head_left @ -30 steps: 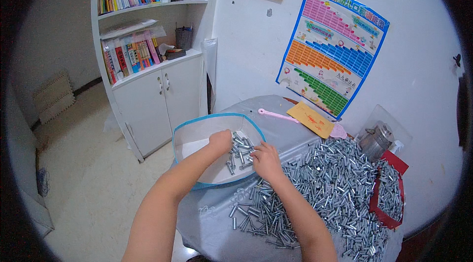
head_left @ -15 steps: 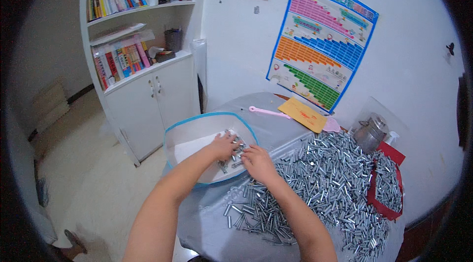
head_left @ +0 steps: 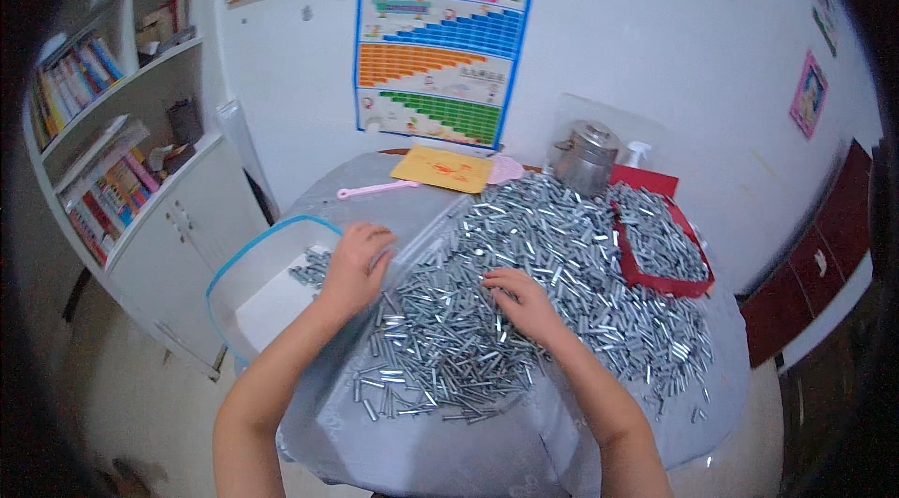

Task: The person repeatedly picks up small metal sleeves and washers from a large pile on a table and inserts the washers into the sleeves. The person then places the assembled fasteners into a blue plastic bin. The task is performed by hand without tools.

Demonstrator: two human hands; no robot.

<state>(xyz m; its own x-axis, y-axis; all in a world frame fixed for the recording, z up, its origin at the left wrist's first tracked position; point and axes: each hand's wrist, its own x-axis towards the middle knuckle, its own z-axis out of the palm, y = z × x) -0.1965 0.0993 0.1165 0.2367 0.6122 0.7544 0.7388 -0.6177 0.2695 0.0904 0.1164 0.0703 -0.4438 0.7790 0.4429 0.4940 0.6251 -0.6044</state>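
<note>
A broad heap of short silvery metal pins (head_left: 581, 254) covers much of the grey-covered table. My right hand (head_left: 523, 303) rests over the heap's middle, its fingers bent and a little apart, fingertips at the pins; nothing shows in its grasp. Between the heap and a white bin with a blue rim (head_left: 245, 259) is my left hand (head_left: 356, 266), raised near the bin's right side. Its thumb stands away from the curved fingers, and I see nothing held. Inside the bin, a small bunch of pins (head_left: 311, 266) lies towards the right, partly hidden behind my left hand.
A red box (head_left: 667, 286) full of pins stands at the right, beside a metal pot (head_left: 587, 159) and a spray bottle (head_left: 637, 154). At the back lie a yellow envelope (head_left: 438, 170) and a pink stick (head_left: 376, 190). White shelves (head_left: 178, 217) stand left.
Both hands have come out of the bin: my right hand is now over the heap, my left beside the bin. The view has swung to the right.
</note>
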